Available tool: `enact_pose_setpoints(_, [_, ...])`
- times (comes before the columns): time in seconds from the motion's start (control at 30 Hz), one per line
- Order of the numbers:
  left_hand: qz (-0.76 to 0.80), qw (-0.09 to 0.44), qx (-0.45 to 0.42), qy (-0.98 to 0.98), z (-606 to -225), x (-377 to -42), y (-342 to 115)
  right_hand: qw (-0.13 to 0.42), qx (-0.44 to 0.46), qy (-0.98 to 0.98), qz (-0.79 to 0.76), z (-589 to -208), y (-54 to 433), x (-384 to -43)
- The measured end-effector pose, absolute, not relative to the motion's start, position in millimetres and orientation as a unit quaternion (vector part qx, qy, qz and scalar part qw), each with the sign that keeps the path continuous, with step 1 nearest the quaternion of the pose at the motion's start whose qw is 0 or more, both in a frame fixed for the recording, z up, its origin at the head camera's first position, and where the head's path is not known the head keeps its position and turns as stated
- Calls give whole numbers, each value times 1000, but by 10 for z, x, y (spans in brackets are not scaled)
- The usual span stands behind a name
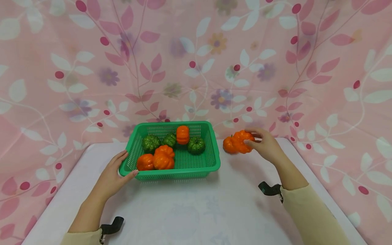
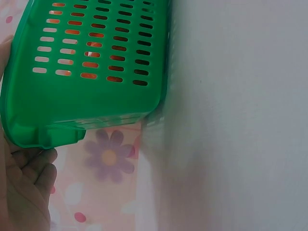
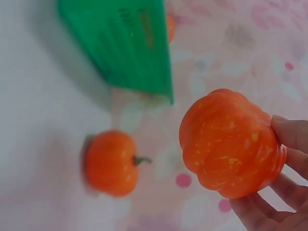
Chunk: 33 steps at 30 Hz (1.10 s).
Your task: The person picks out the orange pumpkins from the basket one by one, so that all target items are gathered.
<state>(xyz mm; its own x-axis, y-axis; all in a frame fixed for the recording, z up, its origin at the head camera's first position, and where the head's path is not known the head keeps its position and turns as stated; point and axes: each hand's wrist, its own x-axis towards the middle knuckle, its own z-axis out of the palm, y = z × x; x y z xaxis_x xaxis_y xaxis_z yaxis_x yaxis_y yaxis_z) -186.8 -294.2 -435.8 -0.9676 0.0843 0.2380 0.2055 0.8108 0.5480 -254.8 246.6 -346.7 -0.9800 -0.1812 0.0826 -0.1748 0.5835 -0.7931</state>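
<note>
My left hand (image 1: 111, 179) holds the left end of a green plastic basket (image 1: 180, 175), thumb at the front corner and fingers along the side rim. The left wrist view shows those fingers bent beneath the basket's lip (image 2: 43, 139). Raised off the table to the right, a ribbed orange pumpkin (image 3: 231, 149) is pinched between the thumb and fingers of my right hand (image 1: 267, 145). A smaller orange pumpkin (image 3: 113, 163) with a green stem sits on the table just behind it. Inside the basket lie dark green pumpkins (image 1: 196, 145) and several orange ones (image 1: 163, 160).
A white cloth (image 1: 183, 211) covers the table. Pink floral fabric (image 1: 196, 68) hangs right behind the basket and along both sides. Black curved pieces (image 1: 269, 189) are worn at both wrists, by the cuffs of the beige sleeves (image 1: 309, 211).
</note>
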Motion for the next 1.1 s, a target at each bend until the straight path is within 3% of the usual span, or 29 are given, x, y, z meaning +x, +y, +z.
enact_pose_setpoints(0.63, [-301, 106, -83, -944, -4364, -1869, -2944, -43, -42, 913, -404, -4110, 3012, -3019])
enact_pose_setpoints(1.1, [-301, 107, -84, -944, -4371, -1876, -2947, -76, 3, 912, -402, -4328, 3129, -3276])
